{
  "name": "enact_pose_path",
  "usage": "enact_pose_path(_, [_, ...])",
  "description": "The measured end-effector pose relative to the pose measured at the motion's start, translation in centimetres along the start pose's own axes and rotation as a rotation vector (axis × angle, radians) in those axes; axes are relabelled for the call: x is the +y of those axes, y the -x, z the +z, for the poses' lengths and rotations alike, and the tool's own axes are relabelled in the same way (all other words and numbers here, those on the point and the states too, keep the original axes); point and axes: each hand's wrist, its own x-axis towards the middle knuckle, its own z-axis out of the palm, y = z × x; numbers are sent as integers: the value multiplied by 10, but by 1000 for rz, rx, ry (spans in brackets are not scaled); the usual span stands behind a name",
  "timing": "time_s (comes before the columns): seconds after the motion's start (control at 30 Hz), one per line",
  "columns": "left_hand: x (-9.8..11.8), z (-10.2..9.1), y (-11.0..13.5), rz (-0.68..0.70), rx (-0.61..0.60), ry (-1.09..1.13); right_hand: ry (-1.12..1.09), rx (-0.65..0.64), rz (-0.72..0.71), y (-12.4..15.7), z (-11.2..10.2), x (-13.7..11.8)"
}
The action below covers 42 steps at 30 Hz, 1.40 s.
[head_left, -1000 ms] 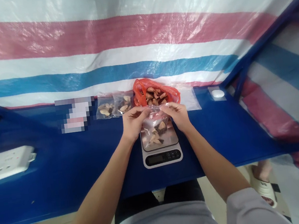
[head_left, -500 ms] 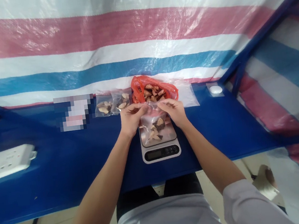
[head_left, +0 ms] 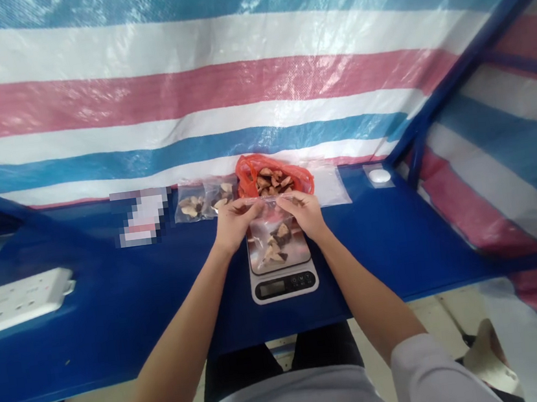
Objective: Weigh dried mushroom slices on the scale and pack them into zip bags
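Observation:
My left hand (head_left: 237, 224) and my right hand (head_left: 301, 215) pinch the top edge of a clear zip bag (head_left: 275, 226) from either side. The bag lies on the steel pan of a digital kitchen scale (head_left: 283, 285). Several brown-and-cream dried pieces (head_left: 274, 244), possibly mushroom, sit inside it. Just beyond my fingers, a red plastic bag (head_left: 270, 178) holds many more such pieces. To its left are two small filled zip bags (head_left: 191, 208) (head_left: 221, 195).
A flat clear plastic bag (head_left: 330, 187) lies right of the red bag. A white power strip (head_left: 16, 302) rests at the left of the blue table (head_left: 393, 257). A pixelated patch covers something at the back left. Striped tarpaulin (head_left: 187, 93) stands behind.
My hands have drawn slightly closer together along the bag's top edge. The whole view has shifted as my head moved.

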Motion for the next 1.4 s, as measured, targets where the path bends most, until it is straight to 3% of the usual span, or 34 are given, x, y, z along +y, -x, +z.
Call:
enact_pose_path(0.2, [1, 2, -11, 24, 2, -62, -1, -10, 2, -2, -5, -2])
enact_pose_path(0.47, [-7, -3, -5, 33, 24, -91, -11, -9, 3, -3, -4, -1])
enact_pose_path(0.7, [-14, -13, -5, 61, 33, -3, 14, -22, 37, 1, -6, -4])
enact_pose_path(0.87, [-18, -15, -6, 68, 12, 28, -7, 10, -22, 0, -9, 0])
enact_pose_path(1.07, [-13, -13, -4, 34, 43, -24, 47, 27, 4, 1, -9, -1])
enact_pose_path(1.4, [-1, -5, 2, 73, -23, -178, 71, -70, -2, 5, -6, -4])
